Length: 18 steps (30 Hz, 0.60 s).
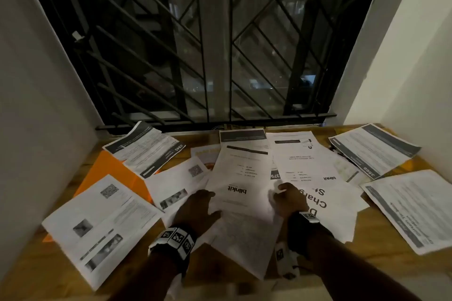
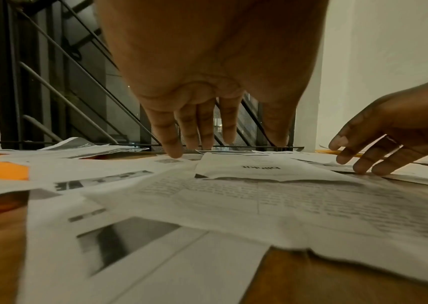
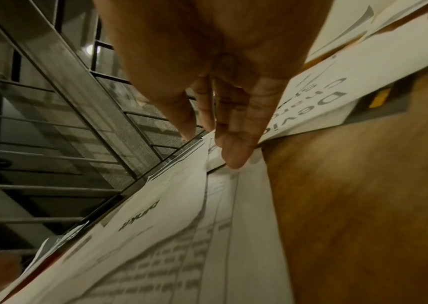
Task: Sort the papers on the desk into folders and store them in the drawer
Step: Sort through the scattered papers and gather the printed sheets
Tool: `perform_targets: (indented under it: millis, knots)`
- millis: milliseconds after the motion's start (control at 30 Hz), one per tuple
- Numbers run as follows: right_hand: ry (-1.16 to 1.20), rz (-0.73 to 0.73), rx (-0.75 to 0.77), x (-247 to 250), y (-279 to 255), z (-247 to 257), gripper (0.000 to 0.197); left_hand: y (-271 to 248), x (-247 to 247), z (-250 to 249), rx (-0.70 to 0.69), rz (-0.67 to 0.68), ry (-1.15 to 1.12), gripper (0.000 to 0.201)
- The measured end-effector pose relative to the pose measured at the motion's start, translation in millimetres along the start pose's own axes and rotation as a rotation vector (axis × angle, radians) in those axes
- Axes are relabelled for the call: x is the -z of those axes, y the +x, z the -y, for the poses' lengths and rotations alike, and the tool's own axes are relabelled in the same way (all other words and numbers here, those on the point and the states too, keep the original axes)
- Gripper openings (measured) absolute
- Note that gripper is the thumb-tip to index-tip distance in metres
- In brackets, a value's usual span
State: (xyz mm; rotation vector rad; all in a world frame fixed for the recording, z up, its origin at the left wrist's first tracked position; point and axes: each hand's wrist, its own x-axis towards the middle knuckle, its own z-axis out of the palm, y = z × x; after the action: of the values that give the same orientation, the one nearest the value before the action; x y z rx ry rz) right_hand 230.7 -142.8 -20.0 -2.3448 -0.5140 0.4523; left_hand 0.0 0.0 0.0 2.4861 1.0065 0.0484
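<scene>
Head view: orange folder (image 1: 112,171) under loose papers; left hand (image 1: 195,210), right hand (image 1: 288,199) flat, fingers relaxed, on blinkit sheet (image 1: 241,186).

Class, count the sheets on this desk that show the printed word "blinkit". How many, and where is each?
2. One blinkit sheet lies in the middle between the two hands; the other blinkit sheet lies just right of it, beyond the right hand. Overlapping papers may hide more.
</scene>
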Motion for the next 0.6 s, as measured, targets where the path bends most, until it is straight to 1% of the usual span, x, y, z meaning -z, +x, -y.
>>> perform_targets:
  millis: [33,100,167,233,300,400,533,600]
  knots:
    - [0.011,-0.008,0.01,-1,8,-1,0.026,5,-1,-4,0.001,0.018,-0.006,0.069]
    - [-0.041,-0.012,0.019,3,15,6,0.031,17,-2,-11,0.015,0.044,0.023,0.074]
    - [-0.051,0.002,-0.013,7,25,14,0.029,28,-5,-16,0.022,0.069,0.043,0.077]
    - [-0.04,0.012,-0.04,9,30,20,0.033,31,-11,-18,0.04,0.096,0.026,0.078]
    - [-0.025,0.031,-0.087,6,40,23,0.038,34,-18,-15,0.066,0.108,-0.004,0.077]
    - [-0.029,0.07,-0.107,0,45,25,0.04,33,-21,-13,0.071,0.117,0.004,0.075]
    - [-0.005,0.123,-0.126,-7,46,33,0.048,36,-16,-14,0.072,0.113,-0.018,0.07]
    - [0.05,0.134,-0.129,-10,44,38,0.046,37,-15,-13,0.063,0.117,-0.018,0.068]
